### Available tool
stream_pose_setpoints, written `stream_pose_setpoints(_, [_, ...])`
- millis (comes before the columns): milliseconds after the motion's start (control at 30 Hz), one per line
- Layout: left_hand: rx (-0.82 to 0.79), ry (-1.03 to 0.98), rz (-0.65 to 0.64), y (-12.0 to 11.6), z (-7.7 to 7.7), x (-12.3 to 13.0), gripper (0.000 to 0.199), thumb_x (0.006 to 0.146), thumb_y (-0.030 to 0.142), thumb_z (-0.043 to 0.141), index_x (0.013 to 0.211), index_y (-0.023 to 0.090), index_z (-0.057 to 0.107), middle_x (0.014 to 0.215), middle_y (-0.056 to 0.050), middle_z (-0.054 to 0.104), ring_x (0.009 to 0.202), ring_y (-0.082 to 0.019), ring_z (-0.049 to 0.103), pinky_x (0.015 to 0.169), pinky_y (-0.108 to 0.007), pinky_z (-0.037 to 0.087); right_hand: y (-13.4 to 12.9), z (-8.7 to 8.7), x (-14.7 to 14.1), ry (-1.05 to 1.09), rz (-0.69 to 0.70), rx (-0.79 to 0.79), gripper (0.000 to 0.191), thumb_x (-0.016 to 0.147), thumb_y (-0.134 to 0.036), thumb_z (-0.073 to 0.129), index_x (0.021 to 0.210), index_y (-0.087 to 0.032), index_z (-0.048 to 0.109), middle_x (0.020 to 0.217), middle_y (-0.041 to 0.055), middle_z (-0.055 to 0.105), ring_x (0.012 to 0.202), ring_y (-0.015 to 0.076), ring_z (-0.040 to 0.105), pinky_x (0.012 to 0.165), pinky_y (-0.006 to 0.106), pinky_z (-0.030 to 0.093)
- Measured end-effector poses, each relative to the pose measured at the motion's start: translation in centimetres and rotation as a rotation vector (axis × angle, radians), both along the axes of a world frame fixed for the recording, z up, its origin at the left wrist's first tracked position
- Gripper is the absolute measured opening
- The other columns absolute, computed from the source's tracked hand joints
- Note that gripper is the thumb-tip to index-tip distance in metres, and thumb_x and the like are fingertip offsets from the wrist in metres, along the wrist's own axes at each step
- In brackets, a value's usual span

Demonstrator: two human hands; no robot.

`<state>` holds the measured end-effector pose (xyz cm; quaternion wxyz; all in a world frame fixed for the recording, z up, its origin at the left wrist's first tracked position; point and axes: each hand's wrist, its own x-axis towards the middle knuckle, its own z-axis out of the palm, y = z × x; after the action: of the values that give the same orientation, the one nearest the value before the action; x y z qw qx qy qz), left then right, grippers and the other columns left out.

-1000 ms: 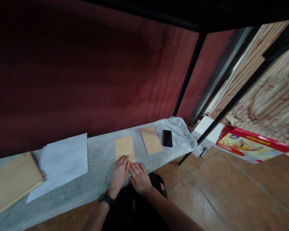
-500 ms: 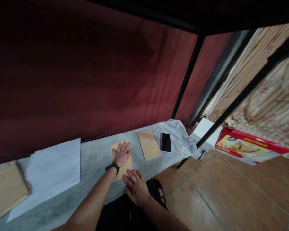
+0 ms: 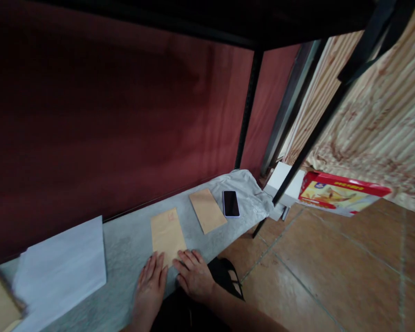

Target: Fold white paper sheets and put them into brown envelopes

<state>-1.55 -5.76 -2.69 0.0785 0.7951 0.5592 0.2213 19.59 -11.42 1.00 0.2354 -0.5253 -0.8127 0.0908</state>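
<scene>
A tan paper envelope (image 3: pixel 166 233) with small reddish marks near its top right corner lies flat on the grey shelf. My left hand (image 3: pixel 151 285) rests on its near left corner, fingers stretched out. On the near right corner lies my right hand (image 3: pixel 194 275), its fingers spread a little. Neither hand grips anything. To the right is a second, browner envelope (image 3: pixel 208 211), lying flat and touched by neither hand.
A phone (image 3: pixel 231 204) lies right of the second envelope. White paper sheets (image 3: pixel 65 267) and a tan packet (image 3: pixel 0 302) are at the left. Black shelf posts (image 3: pixel 249 110) rise at the right. A red and yellow box (image 3: pixel 342 193) stands beyond the shelf's end.
My left hand has slid back toward me from the envelope's middle to its near left corner, uncovering the reddish marks. My right hand stays at the near edge. The view has shifted slightly.
</scene>
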Motion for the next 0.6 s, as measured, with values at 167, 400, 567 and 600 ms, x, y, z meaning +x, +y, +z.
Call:
stream_pose_setpoints(167, [0.022, -0.032, 0.210, -1.7, 2.2, 1.4, 0.045, 0.090, 0.038, 0.044, 0.128, 0.021, 0.062, 0.131, -0.015, 0.067, 0.125, -0.031, 0.060, 0.108, -0.046, 0.046, -0.1, 0.0, 0.2, 0.012, 0.008, -0.015, 0.051, 0.107, -0.044, 0.039, 0.155, -0.026, 0.037, 0.161, 0.0069, 0.039, 0.147, 0.0249, 0.035, 0.121, 0.046, 0.025])
stream_pose_setpoints(400, [-0.179, -0.174, 0.378, 0.6, 5.4, 3.2, 0.061, 0.077, 0.041, 0.059, 0.131, 0.012, 0.055, 0.103, -0.015, 0.072, 0.106, -0.034, 0.066, 0.097, -0.048, 0.051, -0.2, 0.0, 0.3, -0.009, 0.003, -0.011, 0.051, 0.106, -0.043, 0.041, 0.154, -0.026, 0.038, 0.161, 0.0064, 0.040, 0.146, 0.0243, 0.036, 0.122, 0.046, 0.024])
stream_pose_setpoints(567, [-0.451, -0.632, 0.489, 1.3, 6.8, 3.4, 0.045, 0.069, 0.030, 0.067, 0.112, 0.019, 0.060, 0.073, 0.000, 0.068, 0.080, -0.026, 0.071, 0.083, -0.041, 0.057, -0.1, 0.2, -0.1, 0.007, -0.019, -0.006, 0.049, 0.106, -0.042, 0.043, 0.152, -0.026, 0.041, 0.159, 0.0055, 0.043, 0.144, 0.0231, 0.038, 0.121, 0.046, 0.026])
stream_pose_setpoints(600, [-0.475, -0.739, 0.480, 1.2, 7.0, 3.7, 0.038, 0.069, 0.027, 0.067, 0.107, 0.020, 0.061, 0.074, 0.000, 0.070, 0.081, -0.025, 0.072, 0.083, -0.039, 0.057, 0.0, 0.3, -0.3, 0.019, -0.037, -0.010, 0.049, 0.105, -0.042, 0.044, 0.151, -0.026, 0.042, 0.157, 0.0055, 0.045, 0.143, 0.0229, 0.040, 0.121, 0.046, 0.026])
